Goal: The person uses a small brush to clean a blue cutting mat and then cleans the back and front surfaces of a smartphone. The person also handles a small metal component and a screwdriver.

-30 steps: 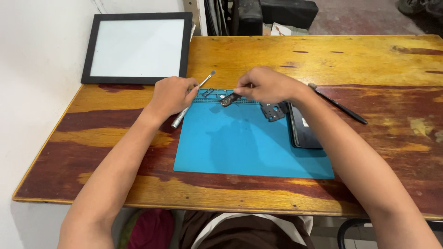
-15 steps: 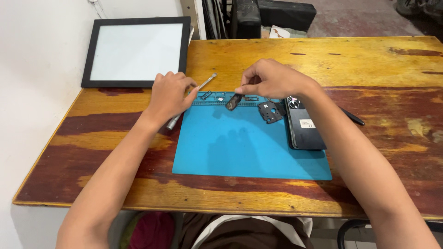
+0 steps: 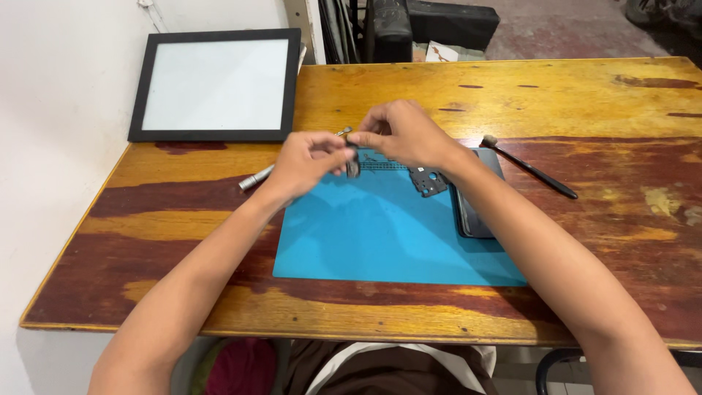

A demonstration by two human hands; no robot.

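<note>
left hand (image 3: 306, 162) + right hand (image 3: 398, 133): pinching small dark part (image 3: 352, 167) | over blue mat (image 3: 380, 227) | wooden table (image 3: 512, 95)

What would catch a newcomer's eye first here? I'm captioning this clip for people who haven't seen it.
The bright blue mat at the middle of the worn wooden table stands out most. Above its far edge, the left hand and right hand meet on a small dark part. At the table's far left corner lies a black-framed white panel.

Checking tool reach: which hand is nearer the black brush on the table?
Right. The right hand is just left of the black brush; the left hand sits farther left, beyond the right hand.
</note>
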